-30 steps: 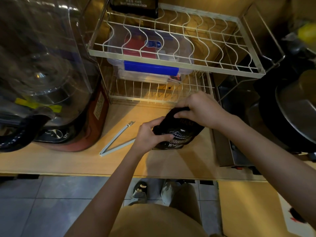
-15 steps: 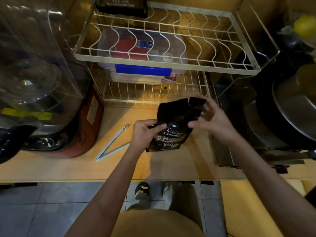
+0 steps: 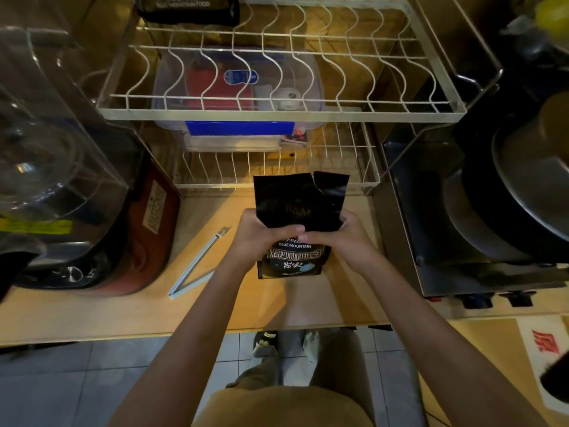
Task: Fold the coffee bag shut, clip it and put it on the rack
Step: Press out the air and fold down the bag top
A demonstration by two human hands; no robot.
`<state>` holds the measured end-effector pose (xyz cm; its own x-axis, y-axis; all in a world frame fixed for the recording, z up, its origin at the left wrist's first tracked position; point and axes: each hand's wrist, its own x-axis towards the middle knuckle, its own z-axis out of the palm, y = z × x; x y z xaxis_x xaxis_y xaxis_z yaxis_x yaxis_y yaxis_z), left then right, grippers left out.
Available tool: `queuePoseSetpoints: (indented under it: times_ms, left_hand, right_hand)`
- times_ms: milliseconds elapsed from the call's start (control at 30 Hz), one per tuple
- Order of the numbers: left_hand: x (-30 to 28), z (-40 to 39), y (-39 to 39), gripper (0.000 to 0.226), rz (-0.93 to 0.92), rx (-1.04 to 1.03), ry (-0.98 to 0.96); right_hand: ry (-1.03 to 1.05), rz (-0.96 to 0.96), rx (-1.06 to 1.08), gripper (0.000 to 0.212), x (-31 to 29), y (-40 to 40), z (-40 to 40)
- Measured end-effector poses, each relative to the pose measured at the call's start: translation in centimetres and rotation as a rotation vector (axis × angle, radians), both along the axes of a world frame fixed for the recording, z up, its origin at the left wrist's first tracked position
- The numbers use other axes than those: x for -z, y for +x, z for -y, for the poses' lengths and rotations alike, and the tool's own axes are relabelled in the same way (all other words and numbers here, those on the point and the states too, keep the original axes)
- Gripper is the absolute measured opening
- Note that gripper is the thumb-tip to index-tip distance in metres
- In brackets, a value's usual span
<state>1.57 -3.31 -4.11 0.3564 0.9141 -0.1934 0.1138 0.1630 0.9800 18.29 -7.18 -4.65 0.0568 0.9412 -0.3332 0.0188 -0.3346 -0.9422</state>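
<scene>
A black coffee bag with white lettering stands upright on the wooden counter, its top unfolded and torn near the right corner. My left hand grips its left side at mid height, and my right hand grips its right side, thumbs meeting on the front. A long pale bag clip lies open in a V on the counter, left of the bag, untouched. The white two-tier wire rack stands directly behind the bag.
A clear plastic box with a blue latch sits on the rack's lower tier. Another black bag rests at the upper tier's back left. A large appliance with a clear dome fills the left. A stove with dark pans is on the right.
The bag's top, folded down under my right hand a second ago, has been straightened up. Both hands now hold the bag at its sides, and the bag stands squarer to me.
</scene>
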Motion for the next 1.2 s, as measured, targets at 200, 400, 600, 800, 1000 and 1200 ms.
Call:
queuePoseSetpoints:
  times_ms: [200, 400, 600, 800, 1000, 1200]
  left_hand:
    - [0.0, -0.2, 0.2, 0.023, 0.029, 0.015, 0.014]
    - [-0.5, -0.7, -0.2, 0.014, 0.077, 0.031, -0.061]
    - [-0.1, -0.6, -0.5, 0.017, 0.185, -0.035, -0.200]
    - [-0.5, -0.9, -1.1, 0.016, 0.144, -0.009, -0.173]
    - [-1.0, -0.8, -1.0, 0.009, 0.015, 0.018, -0.054]
    - [-0.2, -0.1, -1.6, 0.007, 0.082, -0.107, -0.129]
  right_hand:
    - [0.033, -0.006, 0.049, 0.033, 0.3, 0.0, 0.1]
    - [0.076, -0.100, 0.030, 0.028, -0.4, 0.8, 0.3]
    - [0.122, -0.110, 0.082, 0.009, -1.0, 0.0, -0.1]
    - [0.127, -0.044, -0.015, 0.016, -0.5, -0.1, 0.2]
    - [0.094, -0.059, 0.068, 0.005, 0.7, -0.3, 0.2]
    - [0.060, -0.117, 0.040, 0.009, 0.5, 0.3, 0.4]
